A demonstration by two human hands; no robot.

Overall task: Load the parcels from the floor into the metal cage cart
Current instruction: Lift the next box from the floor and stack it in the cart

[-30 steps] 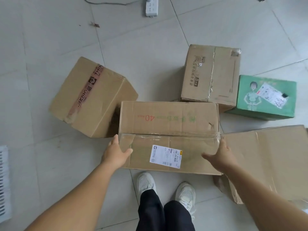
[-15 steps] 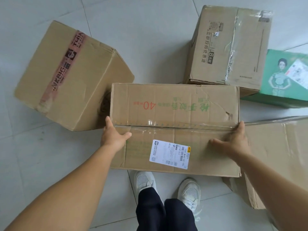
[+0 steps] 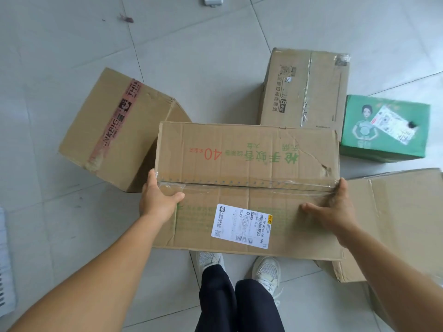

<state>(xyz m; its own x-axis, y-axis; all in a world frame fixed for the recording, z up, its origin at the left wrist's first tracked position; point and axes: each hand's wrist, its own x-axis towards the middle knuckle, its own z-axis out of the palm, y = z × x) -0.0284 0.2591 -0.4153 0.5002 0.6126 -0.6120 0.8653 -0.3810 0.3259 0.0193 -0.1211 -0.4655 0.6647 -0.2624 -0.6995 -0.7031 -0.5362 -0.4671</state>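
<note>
The fingers of the left hand (image 3: 160, 202) and right hand (image 3: 335, 207) are hidden behind the ends of the long cardboard box (image 3: 247, 164). That box hides the toes of the white shoes (image 3: 267, 271). The shipping label (image 3: 242, 226) print is too small to read. The flattened carton (image 3: 402, 212) and the white grille (image 3: 6, 271) are cut off by the picture's edges.

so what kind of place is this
Probably a parcel sorting or storage room. Several taped cardboard parcels lie loose on a pale tiled floor, the long box in both hands carries a barcoded shipping label, and a green box has one too.
</note>
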